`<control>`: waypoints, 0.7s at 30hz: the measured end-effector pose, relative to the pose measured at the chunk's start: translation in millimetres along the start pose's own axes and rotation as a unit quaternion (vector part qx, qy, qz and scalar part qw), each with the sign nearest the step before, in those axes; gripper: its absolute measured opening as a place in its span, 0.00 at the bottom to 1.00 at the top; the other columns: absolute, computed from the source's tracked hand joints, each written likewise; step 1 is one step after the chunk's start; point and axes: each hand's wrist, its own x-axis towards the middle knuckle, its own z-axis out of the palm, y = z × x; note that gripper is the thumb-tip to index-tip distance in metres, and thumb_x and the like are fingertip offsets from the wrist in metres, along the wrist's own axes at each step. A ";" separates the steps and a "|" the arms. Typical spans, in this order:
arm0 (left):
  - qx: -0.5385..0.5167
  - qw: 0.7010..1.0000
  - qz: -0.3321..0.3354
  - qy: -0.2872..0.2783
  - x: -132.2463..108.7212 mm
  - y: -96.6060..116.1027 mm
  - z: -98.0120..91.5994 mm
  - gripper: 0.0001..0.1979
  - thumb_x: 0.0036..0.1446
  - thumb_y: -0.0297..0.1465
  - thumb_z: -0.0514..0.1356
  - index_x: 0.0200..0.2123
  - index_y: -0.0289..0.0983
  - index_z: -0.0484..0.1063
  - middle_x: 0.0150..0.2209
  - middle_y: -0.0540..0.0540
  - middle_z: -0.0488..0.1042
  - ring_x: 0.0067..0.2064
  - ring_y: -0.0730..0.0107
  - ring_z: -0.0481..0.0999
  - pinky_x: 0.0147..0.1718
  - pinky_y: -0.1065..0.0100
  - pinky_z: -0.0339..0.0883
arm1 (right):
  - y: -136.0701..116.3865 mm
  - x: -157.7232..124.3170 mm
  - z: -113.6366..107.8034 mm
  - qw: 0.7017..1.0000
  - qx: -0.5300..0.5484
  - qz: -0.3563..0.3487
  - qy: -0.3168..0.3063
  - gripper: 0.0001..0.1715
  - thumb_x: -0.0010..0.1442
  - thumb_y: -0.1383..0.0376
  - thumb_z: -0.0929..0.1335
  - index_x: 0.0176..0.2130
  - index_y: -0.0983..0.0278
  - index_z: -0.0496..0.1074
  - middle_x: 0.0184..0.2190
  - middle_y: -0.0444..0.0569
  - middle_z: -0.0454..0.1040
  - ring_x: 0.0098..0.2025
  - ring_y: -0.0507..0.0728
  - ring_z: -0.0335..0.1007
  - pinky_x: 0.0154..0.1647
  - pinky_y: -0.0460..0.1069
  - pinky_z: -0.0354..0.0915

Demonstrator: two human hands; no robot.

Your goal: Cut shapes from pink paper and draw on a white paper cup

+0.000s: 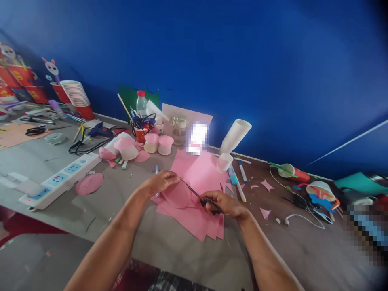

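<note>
Left hand (166, 181): pinched together at the fingertips on the far-left edge of the rounded pink piece (177, 197), no real gap showing
Right hand (216, 202): curled round the handles of the black scissors (213, 206), so pretty much full
Scissors axis: slanting from near right to far left, tips aimed straight at the left fingertips and really close to them
Blades: crossing by the far-right edge of the piece; honestly can't tell if open or closed
Pink piece: between both hands, left of the scissor handles, over the pink sheets (197, 228)
Nearer hand: definitely the left, already touching the paper
Also about: pale cup (223, 163) off at the far right of the sheets
</note>
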 end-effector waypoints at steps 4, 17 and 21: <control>0.005 1.000 -0.007 0.026 0.9 1.9 -0.7 0.21 0.49 0.50 0.64 0.26 0.38 0.67 0.25 0.53 0.61 0.29 0.70 0.57 0.30 0.67 0.51 | -2.4 -0.7 -2.0 0.999 0.003 -0.031 0.011 0.40 0.50 0.37 0.76 0.43 0.68 0.76 0.23 0.39 0.67 0.26 0.49 0.59 0.26 0.46 0.52; -0.032 0.999 -0.004 0.030 -3.9 11.2 -0.9 0.20 0.45 0.47 0.68 0.23 0.38 0.67 0.23 0.54 0.61 0.26 0.73 0.56 0.25 0.70 0.49 | -10.7 -4.4 1.1 0.999 -0.001 -0.043 0.019 0.36 0.50 0.37 0.76 0.39 0.65 0.76 0.24 0.40 0.69 0.26 0.50 0.62 0.29 0.46 0.56; -0.046 0.998 0.023 0.047 -5.6 14.9 -0.2 0.21 0.46 0.46 0.70 0.22 0.37 0.68 0.22 0.55 0.60 0.26 0.75 0.56 0.25 0.71 0.50 | -11.6 -5.1 1.7 0.998 0.007 -0.061 0.030 0.38 0.50 0.37 0.75 0.41 0.66 0.77 0.24 0.41 0.69 0.27 0.50 0.62 0.29 0.47 0.55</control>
